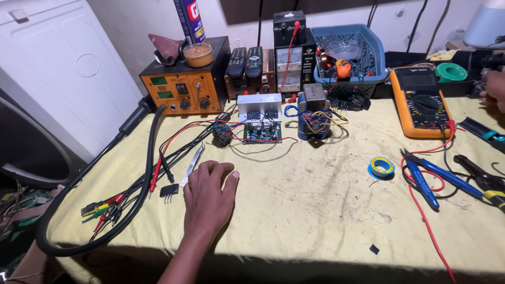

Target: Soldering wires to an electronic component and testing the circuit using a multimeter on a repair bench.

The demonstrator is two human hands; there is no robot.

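My left hand [208, 197] lies palm down on the yellow table cloth [315, 210], holding nothing. Just left of its fingers lie metal tweezers [191, 165] and a small black component [169, 190]. A green circuit board with a metal heat sink [258, 120] sits further back, tangled in red and black wires. My right hand [494, 88] shows only partly at the right edge, beside a small dark object; whether it grips anything is hidden.
An orange soldering station [181, 87], a power supply [291, 58] and a blue basket [350, 55] line the back. A yellow multimeter [421, 102], blue-handled pliers [434, 179], a solder roll [381, 167] and a transformer [314, 117] lie on the cloth. A thick black cable [131, 200] loops at left.
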